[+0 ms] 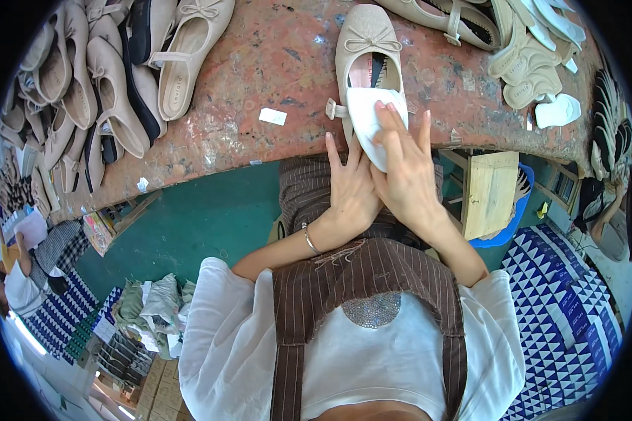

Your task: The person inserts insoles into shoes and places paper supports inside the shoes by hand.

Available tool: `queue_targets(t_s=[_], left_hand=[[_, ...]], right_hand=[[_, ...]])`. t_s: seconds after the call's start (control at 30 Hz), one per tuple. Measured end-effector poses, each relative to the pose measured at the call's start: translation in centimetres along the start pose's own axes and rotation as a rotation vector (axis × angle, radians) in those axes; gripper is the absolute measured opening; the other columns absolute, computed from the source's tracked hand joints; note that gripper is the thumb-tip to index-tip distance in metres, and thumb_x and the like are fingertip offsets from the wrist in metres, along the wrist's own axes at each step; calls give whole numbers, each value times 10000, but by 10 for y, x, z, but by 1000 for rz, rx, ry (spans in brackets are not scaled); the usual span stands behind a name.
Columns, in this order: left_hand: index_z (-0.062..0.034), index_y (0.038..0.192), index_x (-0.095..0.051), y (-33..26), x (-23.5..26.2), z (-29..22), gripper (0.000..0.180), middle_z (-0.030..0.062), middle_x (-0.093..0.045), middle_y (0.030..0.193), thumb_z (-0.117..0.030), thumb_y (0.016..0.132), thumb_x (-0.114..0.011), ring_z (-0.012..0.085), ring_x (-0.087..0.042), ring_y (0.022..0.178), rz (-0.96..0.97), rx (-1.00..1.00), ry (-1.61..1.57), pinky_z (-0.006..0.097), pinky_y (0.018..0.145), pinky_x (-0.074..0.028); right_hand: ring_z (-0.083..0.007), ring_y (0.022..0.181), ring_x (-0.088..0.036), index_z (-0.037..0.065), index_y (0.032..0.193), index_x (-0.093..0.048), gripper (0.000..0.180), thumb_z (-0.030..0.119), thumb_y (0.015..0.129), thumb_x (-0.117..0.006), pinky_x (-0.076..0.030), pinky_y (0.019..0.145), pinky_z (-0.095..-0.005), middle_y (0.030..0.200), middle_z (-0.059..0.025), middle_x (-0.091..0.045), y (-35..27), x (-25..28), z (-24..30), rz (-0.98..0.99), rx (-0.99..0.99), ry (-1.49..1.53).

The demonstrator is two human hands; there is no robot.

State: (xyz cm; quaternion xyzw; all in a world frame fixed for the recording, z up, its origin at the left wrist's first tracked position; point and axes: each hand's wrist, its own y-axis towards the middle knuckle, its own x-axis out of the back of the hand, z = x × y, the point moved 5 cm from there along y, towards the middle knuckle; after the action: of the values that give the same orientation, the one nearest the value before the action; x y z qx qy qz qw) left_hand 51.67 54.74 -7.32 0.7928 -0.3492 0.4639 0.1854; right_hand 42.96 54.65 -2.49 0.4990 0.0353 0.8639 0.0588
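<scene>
right hand [409,175] fingers flat on insole [372,126] | left hand [351,189] fingers open | shoe [367,56] at table edge [211,158]

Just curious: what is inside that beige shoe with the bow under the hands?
A white insole lies partly in the beige shoe, pressed by the right hand. Pinkish lining shows ahead of it; the heel part is covered.

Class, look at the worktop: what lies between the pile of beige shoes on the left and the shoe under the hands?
In the head view, only a small white tag on bare reddish worktop.
</scene>
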Motion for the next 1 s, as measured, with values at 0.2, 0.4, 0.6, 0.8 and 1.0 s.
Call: queue_targets(t_s=[0.2,0.4,0.6,0.8,1.0], left_hand=[[-6,1334,-549,0,-9,4,500,182,-506,1392,-217,881,-556,331,-310,1420,45,-101,158,687,1126,-120],[14,1276,-587,-3,-14,6,467,186,-549,1320,-156,842,-584,340,-342,1403,4,-26,180,667,1131,-160],[37,1230,-606,6,-5,3,430,201,-557,1296,-125,832,-577,360,-380,1371,-37,-69,195,646,1112,-241],[60,1259,-577,0,-4,8,455,202,-498,1399,-163,866,-525,338,-340,1405,-77,-41,-56,609,1138,-234],[40,1175,-606,6,-3,11,397,197,-594,1226,-116,813,-568,350,-435,1319,-8,-49,91,606,1114,-270]], right_hand=[[-352,1214,-570,-103,1267,-514,483,10,799,-541,-248,1153,-543,1254,-269,-588,56,-39,-24,-163,61,-292],[-376,1233,-546,-133,1231,-534,463,40,801,-546,-237,1153,-570,1229,-273,-589,59,-24,-18,-93,117,-319],[-357,1036,-622,-43,1075,-571,274,22,820,-496,-234,1142,-572,1032,-208,-640,84,-31,-38,-2,0,-245],[-365,1404,-387,-137,1414,-367,675,23,775,-511,-145,1186,-559,1448,-318,-419,33,-41,-9,125,-63,-339],[-282,909,-661,1,1030,-611,233,95,842,-510,-169,1181,-557,961,-162,-643,96,-37,-26,-34,-31,-420]])
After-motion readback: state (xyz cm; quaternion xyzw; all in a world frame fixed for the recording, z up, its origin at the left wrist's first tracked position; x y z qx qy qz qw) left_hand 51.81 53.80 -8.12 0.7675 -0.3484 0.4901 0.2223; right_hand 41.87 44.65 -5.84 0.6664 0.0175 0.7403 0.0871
